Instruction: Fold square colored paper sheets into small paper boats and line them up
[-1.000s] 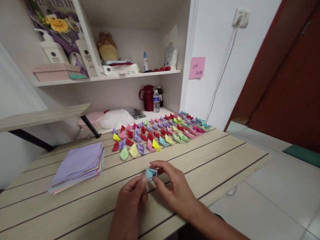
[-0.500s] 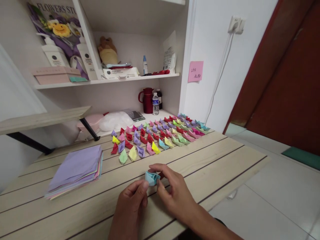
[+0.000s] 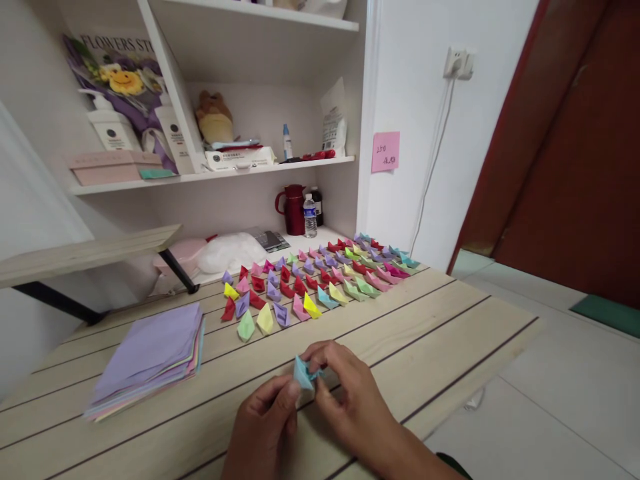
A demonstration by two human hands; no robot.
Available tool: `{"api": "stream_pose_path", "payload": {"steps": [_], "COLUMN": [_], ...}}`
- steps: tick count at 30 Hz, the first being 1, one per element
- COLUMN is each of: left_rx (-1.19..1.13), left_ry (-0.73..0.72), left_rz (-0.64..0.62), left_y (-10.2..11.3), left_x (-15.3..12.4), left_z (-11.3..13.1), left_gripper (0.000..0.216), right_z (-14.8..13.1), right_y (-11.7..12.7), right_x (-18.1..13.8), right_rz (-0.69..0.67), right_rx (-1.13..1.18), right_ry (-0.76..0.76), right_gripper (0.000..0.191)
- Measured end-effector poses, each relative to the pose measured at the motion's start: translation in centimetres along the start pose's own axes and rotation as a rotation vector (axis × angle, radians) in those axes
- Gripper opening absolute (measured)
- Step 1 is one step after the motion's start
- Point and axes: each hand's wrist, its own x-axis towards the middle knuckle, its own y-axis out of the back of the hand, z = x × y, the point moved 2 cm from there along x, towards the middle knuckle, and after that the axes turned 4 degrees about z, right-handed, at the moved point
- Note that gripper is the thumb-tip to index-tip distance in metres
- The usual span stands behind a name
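Note:
A light-blue folded paper boat (image 3: 303, 373) is held just above the front of the table, between both hands. My left hand (image 3: 267, 413) pinches its near left side with thumb and forefinger. On the other side, my right hand (image 3: 350, 393) grips it, the forefinger bent over the top and the thumb below; part of the boat is hidden behind these fingers. Beyond the hands, many small paper boats (image 3: 299, 307) in red, pink, purple, yellow, green and blue stand in rows. To the left lies a stack of coloured paper (image 3: 150, 353) with a purple sheet on top.
The wooden table (image 3: 440, 327) ends at the right above a tiled floor. A small raised wooden shelf (image 3: 90, 253) on black legs stands at the left. Behind are a white plastic bag (image 3: 233, 252), a red jug (image 3: 293, 210) and a water bottle (image 3: 310, 217).
The blue boat has been turned so its pointed end stands more upright, and my right fingers have moved further into it. The view has tilted slightly up.

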Motion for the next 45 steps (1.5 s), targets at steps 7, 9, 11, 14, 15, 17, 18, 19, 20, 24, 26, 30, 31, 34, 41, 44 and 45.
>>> {"api": "stream_pose_path", "payload": {"steps": [7, 9, 11, 14, 15, 17, 18, 19, 20, 24, 26, 30, 31, 34, 41, 44, 45], "left_rx": [-0.061, -0.068, -0.06, -0.064, -0.074, -0.096, -0.1, -0.102, -0.103, -0.116, -0.128, -0.143, -0.145, -0.152, -0.127, -0.105, -0.097], "left_ry": [0.021, 0.029, 0.036, 0.026, 0.021, 0.026, 0.031, 0.034, 0.035, 0.044, 0.054, 0.067, 0.068, 0.062, 0.041, 0.029, 0.027], "left_rz": [0.009, 0.004, 0.01, 0.027, 0.031, 0.041, 0.044, 0.05, 0.05, 0.054, 0.055, 0.057, 0.055, 0.05, 0.048, 0.037, 0.037], "left_y": [-0.2, -0.2, -0.2, -0.4, -0.5, -0.6, -0.6, -0.7, -0.7, -0.8, -0.8, -0.9, -1.0, -1.0, -0.9, -0.8, -0.7], "left_x": [-0.4, -0.4, -0.3, -0.4, -0.5, -0.6, -0.7, -0.8, -0.9, -0.8, -0.7, -0.7, -0.8, -0.9, -0.7, -0.6, -0.5], "left_z": [0.6, 0.6, 0.6, 0.8, 0.9, 1.2, 1.3, 1.3, 1.4, 1.4, 1.4, 1.6, 1.6, 1.7, 1.5, 1.3, 1.2], "left_gripper": [0.048, 0.048, 0.05, 0.051, 0.051, 0.052, 0.053, 0.052, 0.052, 0.052, 0.054, 0.055, 0.055, 0.054, 0.05, 0.053, 0.054], "right_z": [0.0, 0.1, 0.1, 0.3, 0.3, 0.3, 0.3, 0.3, 0.4, 0.5, 0.5, 0.3, 0.3, 0.1, 0.1, 0.2, 0.3], "right_y": [0.1, 0.2, 0.2, 0.2, 0.2, 0.2, 0.2, 0.2, 0.1, 0.1, 0.1, 0.3, 0.3, 0.5, 0.4, 0.3, 0.3], "right_x": [0.1, 0.1, 0.1, 0.1, 0.1, 0.1, 0.1, 0.1, 0.1, 0.0, 0.0, 0.1, 0.1, 0.2, 0.3, 0.4, 0.4], "right_rz": [0.009, 0.005, 0.004, -0.004, -0.006, -0.004, 0.0, 0.005, 0.007, -0.008, -0.014, -0.037, -0.044, -0.05, -0.063, -0.047, -0.041], "right_rx": [0.013, 0.022, 0.028, 0.021, 0.014, 0.001, -0.005, -0.01, -0.013, -0.001, 0.019, 0.058, 0.067, 0.094, 0.129, 0.111, 0.099], "right_ry": [0.027, 0.032, 0.028, 0.005, -0.005, -0.02, -0.026, -0.031, -0.032, -0.025, -0.025, -0.036, -0.04, -0.041, -0.054, -0.055, -0.052], "right_gripper": [0.027, 0.027, 0.027, 0.028, 0.027, 0.026, 0.025, 0.024, 0.025, 0.032, 0.034, 0.036, 0.036, 0.036, 0.041, 0.035, 0.033]}}
